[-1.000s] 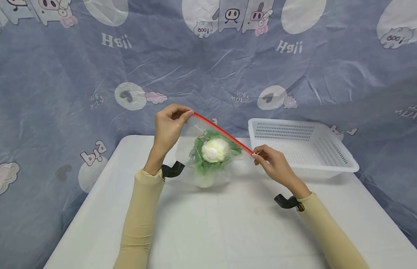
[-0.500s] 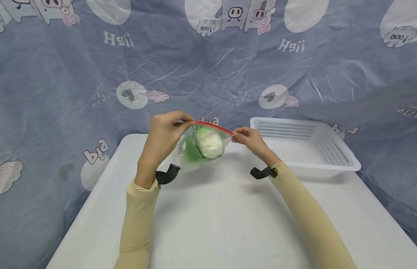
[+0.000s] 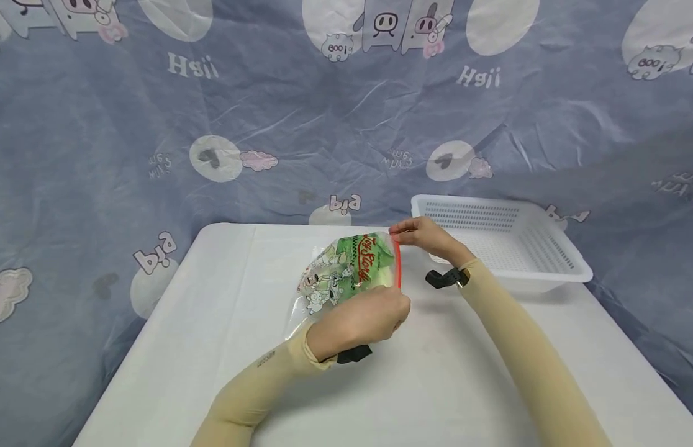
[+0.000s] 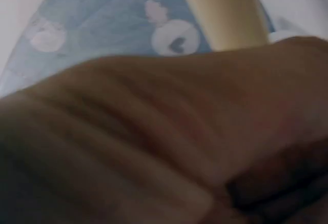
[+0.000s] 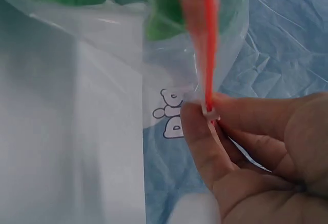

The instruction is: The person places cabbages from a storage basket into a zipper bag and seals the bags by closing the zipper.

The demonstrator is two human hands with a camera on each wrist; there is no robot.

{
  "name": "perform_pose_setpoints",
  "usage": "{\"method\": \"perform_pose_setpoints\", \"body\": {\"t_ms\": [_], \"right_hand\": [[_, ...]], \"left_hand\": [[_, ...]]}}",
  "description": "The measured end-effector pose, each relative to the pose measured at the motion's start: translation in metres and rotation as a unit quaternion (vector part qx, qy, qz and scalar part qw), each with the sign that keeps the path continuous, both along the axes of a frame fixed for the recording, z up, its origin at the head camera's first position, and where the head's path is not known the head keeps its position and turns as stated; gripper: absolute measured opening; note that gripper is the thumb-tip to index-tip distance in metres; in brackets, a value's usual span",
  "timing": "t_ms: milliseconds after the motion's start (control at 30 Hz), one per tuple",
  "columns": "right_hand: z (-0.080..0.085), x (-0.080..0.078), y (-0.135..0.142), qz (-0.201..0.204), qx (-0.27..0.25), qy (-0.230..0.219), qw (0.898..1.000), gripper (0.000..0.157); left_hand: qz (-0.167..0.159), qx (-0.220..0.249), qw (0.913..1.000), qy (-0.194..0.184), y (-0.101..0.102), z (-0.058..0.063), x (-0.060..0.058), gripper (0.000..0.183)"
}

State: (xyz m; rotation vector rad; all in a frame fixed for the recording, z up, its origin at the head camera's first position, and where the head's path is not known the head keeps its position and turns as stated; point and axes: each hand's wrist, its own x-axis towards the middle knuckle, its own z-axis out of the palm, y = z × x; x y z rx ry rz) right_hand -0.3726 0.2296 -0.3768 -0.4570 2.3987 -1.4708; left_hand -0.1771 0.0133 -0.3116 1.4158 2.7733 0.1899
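A clear zip bag (image 3: pixel 330 279) with a printed cartoon front hangs over the table, its red zip strip (image 3: pixel 398 267) running from far to near. Inside it is a cauliflower with green leaves (image 5: pixel 166 8), partly hidden by the print. My right hand (image 3: pixel 430 237) pinches the strip's far end; in the right wrist view, thumb and forefinger hold a small pale slider (image 5: pixel 210 114) there. At the near end my left hand (image 3: pixel 363 316) grips the bag's corner with curled fingers, which cover the corner. Only dim, blurred skin of the left hand (image 4: pixel 154 116) fills most of the left wrist view.
A white perforated plastic basket (image 3: pixel 553 267) stands at the back right, just beyond my right hand. The white table (image 3: pixel 436 385) ends at the back against a blue-grey printed cloth (image 3: pixel 324 112).
My left hand has swung down and towards me, turning the bag so its strip runs far to near and its printed side shows. My right hand first moved left and stays on the strip.
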Motion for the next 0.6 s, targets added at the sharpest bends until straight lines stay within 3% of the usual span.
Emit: {"method": "perform_pose_setpoints", "body": {"t_ms": [167,300,467,600], "right_hand": [[0.000,0.000,-0.004,-0.013,0.044,0.047,0.998,0.033],[0.000,0.002,-0.008,-0.025,0.084,0.074,0.993,0.034],[0.007,0.011,-0.007,-0.014,0.138,0.090,0.986,0.038],[0.016,0.027,-0.005,0.006,0.174,0.122,0.977,0.041]], "left_hand": [[0.006,-0.083,0.9959,0.037,0.014,-0.026,-0.012,0.023],[0.005,-0.103,0.9945,0.023,0.024,-0.040,-0.019,0.016],[0.004,-0.106,0.9904,-0.088,0.028,-0.039,-0.028,0.012],[-0.033,-0.072,0.9803,-0.181,0.013,-0.029,-0.044,0.018]]}}
